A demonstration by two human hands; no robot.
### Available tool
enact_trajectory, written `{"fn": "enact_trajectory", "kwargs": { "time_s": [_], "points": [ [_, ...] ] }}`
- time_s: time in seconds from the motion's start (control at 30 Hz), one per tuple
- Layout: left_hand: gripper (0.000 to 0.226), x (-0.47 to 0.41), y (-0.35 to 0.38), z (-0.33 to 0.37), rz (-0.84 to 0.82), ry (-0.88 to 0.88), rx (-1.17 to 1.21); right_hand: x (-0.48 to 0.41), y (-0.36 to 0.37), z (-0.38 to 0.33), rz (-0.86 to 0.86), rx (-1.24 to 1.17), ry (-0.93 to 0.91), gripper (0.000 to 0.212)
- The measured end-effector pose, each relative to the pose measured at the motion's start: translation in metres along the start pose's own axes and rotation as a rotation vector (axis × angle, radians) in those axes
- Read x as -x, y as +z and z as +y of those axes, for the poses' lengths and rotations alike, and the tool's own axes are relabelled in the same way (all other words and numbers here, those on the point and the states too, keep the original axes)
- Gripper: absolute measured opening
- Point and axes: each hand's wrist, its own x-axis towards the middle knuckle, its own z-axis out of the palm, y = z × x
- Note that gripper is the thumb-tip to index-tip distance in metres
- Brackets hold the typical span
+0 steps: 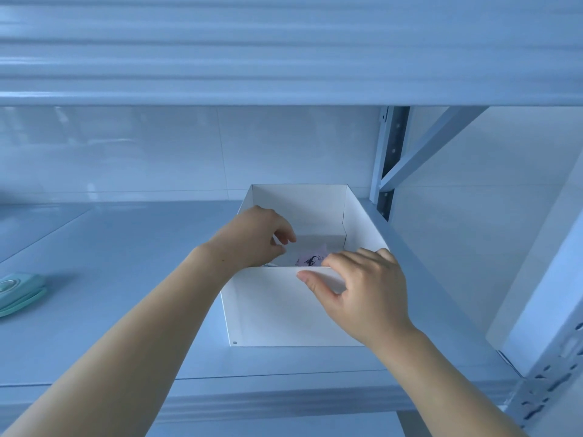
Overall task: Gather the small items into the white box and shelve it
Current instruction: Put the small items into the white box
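The white box (271, 310) stands on the metal shelf (110, 310), towards its right end. My right hand (359, 285) pinches the box's near rim, thumb on the outside and fingers over the edge. My left hand (255, 238) rests on the left wall's rim, its fingers curled over the inside. Inside, a small pink packet with dark print (310, 259) shows between my hands. The remaining contents are hidden by the near wall.
A teal object (19, 291) lies on the shelf at the far left. Another shelf board (284, 58) hangs close above. Slotted uprights (389, 171) and a diagonal brace stand right of the box. A tiled wall is behind.
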Motion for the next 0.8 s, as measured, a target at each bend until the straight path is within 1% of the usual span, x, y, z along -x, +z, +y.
{"fn": "enact_trajectory", "kwargs": {
  "time_s": [0.17, 0.23, 0.33, 0.4, 0.5, 0.6, 0.67, 0.8],
  "points": [
    [0.014, 0.013, -0.004, -0.002, 0.139, -0.032, 0.113, -0.001, -0.001, 0.001, -0.032, -0.006, 0.004, 0.041],
    [0.014, 0.021, -0.004, -0.002, 0.228, -0.041, 0.160, -0.001, -0.001, 0.001, -0.058, -0.010, 0.014, 0.041],
    [0.014, 0.033, -0.004, 0.001, 0.368, -0.062, 0.213, -0.002, -0.001, -0.001, -0.062, -0.065, 0.028, 0.038],
    [0.013, 0.044, -0.002, 0.006, 0.416, -0.067, 0.212, -0.005, -0.002, -0.004, -0.047, -0.114, 0.039, 0.036],
    [0.019, 0.063, 0.004, 0.011, 0.431, -0.038, 0.134, -0.010, -0.001, -0.010, -0.054, -0.174, 0.043, 0.031],
    [0.034, 0.081, 0.009, 0.011, 0.389, 0.027, 0.038, -0.015, 0.002, -0.020, -0.086, -0.208, 0.034, 0.027],
    [0.042, 0.091, 0.012, 0.006, 0.387, 0.037, -0.009, -0.017, 0.006, -0.030, -0.104, -0.220, 0.025, 0.025],
    [0.038, 0.111, 0.010, -0.014, 0.409, -0.003, -0.046, -0.021, 0.013, -0.053, -0.100, -0.237, 0.002, 0.022]
  ]
}}
